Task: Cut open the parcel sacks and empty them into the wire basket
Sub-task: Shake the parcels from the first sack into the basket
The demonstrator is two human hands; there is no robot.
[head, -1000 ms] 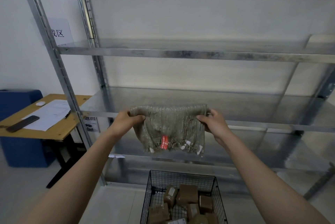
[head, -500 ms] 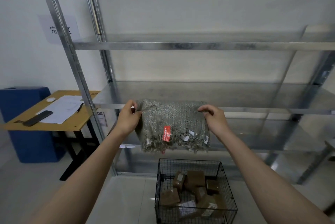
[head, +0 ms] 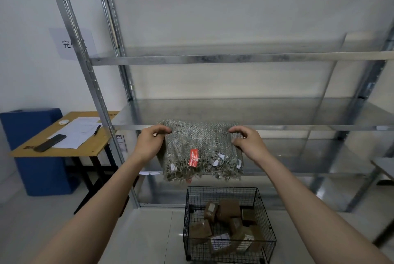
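**Item:** woven sack [head: 200, 148], grey-green, folded flat; it looks emptied.

**Location:** held in front of the rack's middle shelf [head: 298, 128], top fold level with the shelf's front edge. I cannot tell whether it rests there. The wire basket [head: 221, 188] stands below on the floor [head: 149, 231], with brown parcels [head: 229, 210] inside.

**Hold:** my left hand [head: 149, 146] has its fingers [head: 164, 129] curled over the top left corner. My right hand [head: 248, 146] arches over the top right corner and pinches it against the thumb.

**Handling (my judgement):** light and limp, and the coarse weave grips well. The frayed lower edge and the red tag [head: 194, 158] could snag. Take it by the fold's corners, never the fringe.
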